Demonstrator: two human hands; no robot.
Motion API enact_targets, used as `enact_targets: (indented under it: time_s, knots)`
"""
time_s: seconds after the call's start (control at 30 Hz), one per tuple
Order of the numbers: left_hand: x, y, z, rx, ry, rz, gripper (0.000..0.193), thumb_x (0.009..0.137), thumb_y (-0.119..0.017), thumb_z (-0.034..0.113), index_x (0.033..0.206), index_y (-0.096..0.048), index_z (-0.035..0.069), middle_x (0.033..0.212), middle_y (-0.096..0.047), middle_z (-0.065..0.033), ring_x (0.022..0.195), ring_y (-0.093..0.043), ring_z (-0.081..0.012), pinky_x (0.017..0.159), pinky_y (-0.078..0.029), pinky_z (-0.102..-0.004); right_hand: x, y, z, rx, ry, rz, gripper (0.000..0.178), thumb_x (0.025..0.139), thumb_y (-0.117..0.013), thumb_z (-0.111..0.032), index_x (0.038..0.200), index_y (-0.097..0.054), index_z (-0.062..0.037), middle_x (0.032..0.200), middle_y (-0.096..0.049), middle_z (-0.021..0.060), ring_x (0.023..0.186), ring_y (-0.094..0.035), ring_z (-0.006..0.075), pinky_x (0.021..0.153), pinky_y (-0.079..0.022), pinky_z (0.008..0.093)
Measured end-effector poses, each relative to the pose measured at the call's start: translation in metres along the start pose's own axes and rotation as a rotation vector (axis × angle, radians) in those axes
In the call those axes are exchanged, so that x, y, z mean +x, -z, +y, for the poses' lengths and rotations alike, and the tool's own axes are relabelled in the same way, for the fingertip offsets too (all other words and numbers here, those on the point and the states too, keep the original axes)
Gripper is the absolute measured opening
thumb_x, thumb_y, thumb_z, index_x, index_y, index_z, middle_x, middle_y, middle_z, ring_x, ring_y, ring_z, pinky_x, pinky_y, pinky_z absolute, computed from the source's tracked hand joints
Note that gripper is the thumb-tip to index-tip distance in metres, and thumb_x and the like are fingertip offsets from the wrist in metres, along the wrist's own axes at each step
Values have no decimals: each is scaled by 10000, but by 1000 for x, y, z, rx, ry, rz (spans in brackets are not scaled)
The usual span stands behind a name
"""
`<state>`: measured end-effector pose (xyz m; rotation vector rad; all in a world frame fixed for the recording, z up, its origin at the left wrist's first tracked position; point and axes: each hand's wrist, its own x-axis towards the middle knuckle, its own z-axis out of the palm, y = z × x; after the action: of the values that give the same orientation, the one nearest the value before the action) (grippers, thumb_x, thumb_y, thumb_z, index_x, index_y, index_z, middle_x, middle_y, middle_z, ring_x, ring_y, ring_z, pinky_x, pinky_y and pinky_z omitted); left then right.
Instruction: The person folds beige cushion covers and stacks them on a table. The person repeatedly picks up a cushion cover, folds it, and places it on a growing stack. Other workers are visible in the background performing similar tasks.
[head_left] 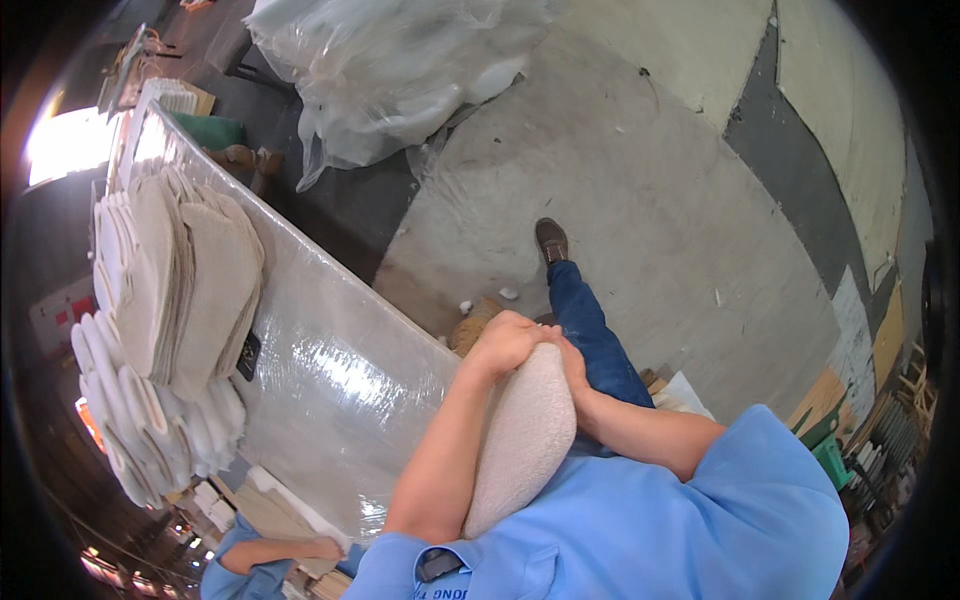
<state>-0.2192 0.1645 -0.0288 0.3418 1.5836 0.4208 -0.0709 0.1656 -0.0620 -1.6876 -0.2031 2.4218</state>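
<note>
Both hands close around the top end of a beige cushion (522, 440) held against the blue shirt: the left hand (505, 342) wraps over it, the right hand (572, 362) grips beside. Stacked beige covers (195, 280) lie at the plastic-wrapped table's (340, 370) left edge.

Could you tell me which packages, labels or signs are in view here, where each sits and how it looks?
Clear plastic bag: top centre on the floor, bulky, crumpled, filled with white stuffing.
Dark tag: on the plastic-wrapped table beside the stacked beige covers, small and rectangular.
Red sign: far left edge, red and white, blurred.
Chest badge: bottom centre on the blue shirt, small, dark.
</note>
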Motion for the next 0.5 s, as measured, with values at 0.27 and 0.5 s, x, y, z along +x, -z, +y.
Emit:
enact_targets:
  time_s: [0.27, 0.5]
  knots:
    - [32, -7, -6, 45, 80, -50, 396, 948, -709, 331, 1007, -803, -50, 964, -777, -225, 920, -747, -309, 855, -557, -422, 42, 17, -9, -91, -141, 275, 494, 1103, -527, -511, 1069, -700, -50, 985, -725, 81, 850, -694, 203, 765, -557, 392]
    - [29, 4, -12, 230, -42, 14, 393, 955, -689, 359, 1002, -800, -15, 956, -771, -245, 924, -752, -334, 867, -556, -434, 57, 14, -2, -229, 80, 276, 263, 1036, -716, -267, 930, -658, -34, 820, -705, 60, 694, -650, 161, 638, -532, 341]
